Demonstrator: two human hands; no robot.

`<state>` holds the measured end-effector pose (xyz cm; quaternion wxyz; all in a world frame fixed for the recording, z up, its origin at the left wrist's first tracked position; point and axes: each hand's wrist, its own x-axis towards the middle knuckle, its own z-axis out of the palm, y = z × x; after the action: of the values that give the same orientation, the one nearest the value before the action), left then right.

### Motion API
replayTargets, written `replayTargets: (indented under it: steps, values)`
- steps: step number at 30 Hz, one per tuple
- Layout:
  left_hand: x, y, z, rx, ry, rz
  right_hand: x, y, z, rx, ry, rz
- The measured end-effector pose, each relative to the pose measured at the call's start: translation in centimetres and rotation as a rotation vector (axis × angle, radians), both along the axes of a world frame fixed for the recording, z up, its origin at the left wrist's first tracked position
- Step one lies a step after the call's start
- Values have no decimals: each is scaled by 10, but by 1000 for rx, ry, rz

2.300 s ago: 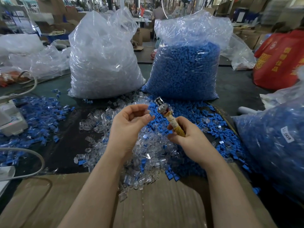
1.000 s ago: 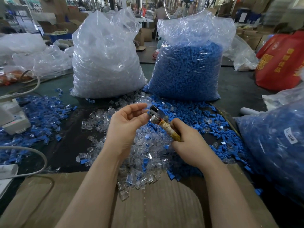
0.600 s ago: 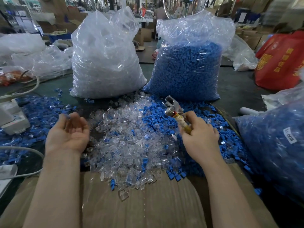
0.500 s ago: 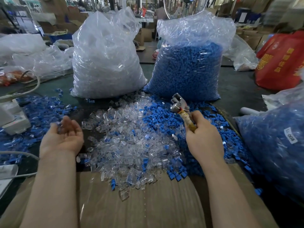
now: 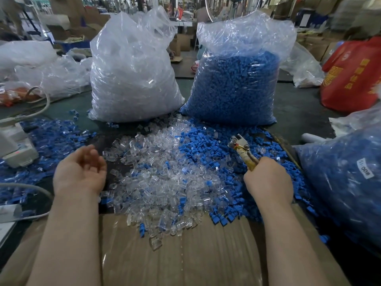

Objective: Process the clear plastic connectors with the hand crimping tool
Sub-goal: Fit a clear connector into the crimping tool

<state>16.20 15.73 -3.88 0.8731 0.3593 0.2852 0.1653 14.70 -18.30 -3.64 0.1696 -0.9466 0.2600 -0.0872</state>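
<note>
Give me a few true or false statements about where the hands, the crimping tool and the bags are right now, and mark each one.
1. The right hand grips the crimping tool. True.
2. The left hand pinches a clear connector. False: its palm faces up, fingers relaxed, holding nothing visible.
3. The bag of blue parts stands right of the bag of clear parts. True.
4. The tool's head is clamped on a connector. False: no connector shows in it.
5. The loose clear connectors lie between the two hands. True.
</note>
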Motion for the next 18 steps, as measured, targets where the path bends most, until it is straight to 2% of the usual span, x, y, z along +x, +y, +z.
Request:
replayTargets:
  steps: [2,6,8,10,12,18]
  values:
    - [-4,-18,11,274,106,-45,1,1,-1,-15,20,9]
    - [-6,-46,12,969,214,-236,4,2,-5,-31,47,31]
    - [-8,-52,9,1304,371,-364,4,1,-6,-44,65,45]
    - [-7,-51,7,1559,549,-463,5,1,-7,-48,71,54]
    - [-3,-51,8,1627,636,-529,5,1,-8,-39,64,51]
    - [-3,-52,13,1629,608,-604,6,2,-8,-51,62,40]
